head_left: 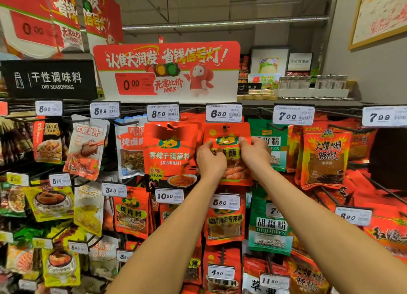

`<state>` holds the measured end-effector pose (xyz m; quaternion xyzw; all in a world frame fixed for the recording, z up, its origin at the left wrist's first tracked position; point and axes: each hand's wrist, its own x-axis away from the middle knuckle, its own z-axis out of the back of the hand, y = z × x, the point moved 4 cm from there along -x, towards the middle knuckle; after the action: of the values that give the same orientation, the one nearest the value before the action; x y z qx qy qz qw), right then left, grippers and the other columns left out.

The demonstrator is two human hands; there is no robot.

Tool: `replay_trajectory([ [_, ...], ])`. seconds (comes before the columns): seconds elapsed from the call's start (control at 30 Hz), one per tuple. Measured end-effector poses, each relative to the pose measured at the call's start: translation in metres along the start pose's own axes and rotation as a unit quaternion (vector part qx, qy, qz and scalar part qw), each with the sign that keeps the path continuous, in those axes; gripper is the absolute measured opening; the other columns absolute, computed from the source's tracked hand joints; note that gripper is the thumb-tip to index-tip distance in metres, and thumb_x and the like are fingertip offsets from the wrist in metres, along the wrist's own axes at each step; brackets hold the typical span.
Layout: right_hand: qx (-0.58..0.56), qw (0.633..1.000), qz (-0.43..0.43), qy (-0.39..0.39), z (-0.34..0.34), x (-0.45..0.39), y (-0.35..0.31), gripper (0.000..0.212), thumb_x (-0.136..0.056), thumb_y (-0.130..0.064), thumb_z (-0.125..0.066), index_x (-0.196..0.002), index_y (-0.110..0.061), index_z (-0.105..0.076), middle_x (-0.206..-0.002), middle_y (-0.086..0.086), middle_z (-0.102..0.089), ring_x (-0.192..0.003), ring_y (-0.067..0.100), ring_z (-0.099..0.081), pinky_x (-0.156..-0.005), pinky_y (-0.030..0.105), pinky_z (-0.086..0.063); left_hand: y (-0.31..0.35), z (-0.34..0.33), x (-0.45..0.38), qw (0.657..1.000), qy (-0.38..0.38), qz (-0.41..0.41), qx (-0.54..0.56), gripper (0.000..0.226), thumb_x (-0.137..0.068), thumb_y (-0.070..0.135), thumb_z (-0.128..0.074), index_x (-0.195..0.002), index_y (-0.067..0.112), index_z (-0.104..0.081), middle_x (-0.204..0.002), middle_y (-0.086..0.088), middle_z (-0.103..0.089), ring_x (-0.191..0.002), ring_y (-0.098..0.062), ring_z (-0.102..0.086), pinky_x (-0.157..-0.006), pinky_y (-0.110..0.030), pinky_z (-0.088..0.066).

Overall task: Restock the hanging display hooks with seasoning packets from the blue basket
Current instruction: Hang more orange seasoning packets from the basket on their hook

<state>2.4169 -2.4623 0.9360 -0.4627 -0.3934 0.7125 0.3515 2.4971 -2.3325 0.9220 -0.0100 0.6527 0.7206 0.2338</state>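
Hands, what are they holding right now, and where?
Both the left hand and right hand grip one red packet by its side edges, under the 6.80 tag.

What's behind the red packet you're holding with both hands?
Behind the red packet, held by the left hand and right hand, another red packet hangs on the hook under the 6.80 price tag. How many more follow is covered.

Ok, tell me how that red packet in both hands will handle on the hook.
The red packet is probably floppy: a thin flat pouch, pinched at its upper corners by the left hand and right hand. It looks light for its size, since fingertips alone carry it. The glossy film may be slippery, and once on the hook it would likely swing.
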Motion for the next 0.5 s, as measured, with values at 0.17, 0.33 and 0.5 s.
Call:
replay_trajectory([
  [0.17, 0.027, 0.999, -0.044, -0.014, -0.012, -0.024, 0.0, 0.032, -0.1, -0.044, -0.055, -0.101, -0.017, -0.072, -0.098, 0.006, -0.07, -0.089, 0.027, -0.065, -0.072, 0.03, -0.045, -0.003, -0.009, -0.023, 0.998, -0.036, 0.024, 0.04, 0.045, -0.094, 0.008, -0.058, -0.138, 0.018, -0.06, -0.133, -0.008, -0.067, -0.118, -0.023, -0.063, -0.106, -0.034, -0.049],
  [0.33, -0.02, 0.993, -0.099, -0.068, -0.014, -0.024, 0.004, 0.045, -0.1, -0.048, -0.055, -0.127, -0.014, -0.065, -0.126, 0.01, -0.067, -0.116, 0.032, -0.062, -0.101, 0.044, -0.051, -0.008, -0.008, -0.028, 0.995, -0.068, 0.037, 0.068, 0.049, -0.095, 0.008, -0.055, -0.142, 0.019, -0.055, -0.138, -0.005, -0.062, -0.118, -0.022, -0.062, -0.107, -0.039, -0.05],
  [0.5, -0.03, 0.993, -0.068, -0.091, -0.004, -0.008, 0.014, 0.04, -0.102, -0.049, -0.048, -0.09, -0.016, -0.066, -0.089, 0.004, -0.07, -0.076, 0.022, -0.066, -0.067, 0.03, -0.05, -0.012, 0.0, -0.014, 0.995, -0.086, 0.038, 0.036, 0.058, -0.095, 0.015, -0.057, -0.152, 0.016, -0.043, -0.15, -0.006, -0.053, -0.133, -0.024, -0.053, -0.113, -0.04, -0.043],
])
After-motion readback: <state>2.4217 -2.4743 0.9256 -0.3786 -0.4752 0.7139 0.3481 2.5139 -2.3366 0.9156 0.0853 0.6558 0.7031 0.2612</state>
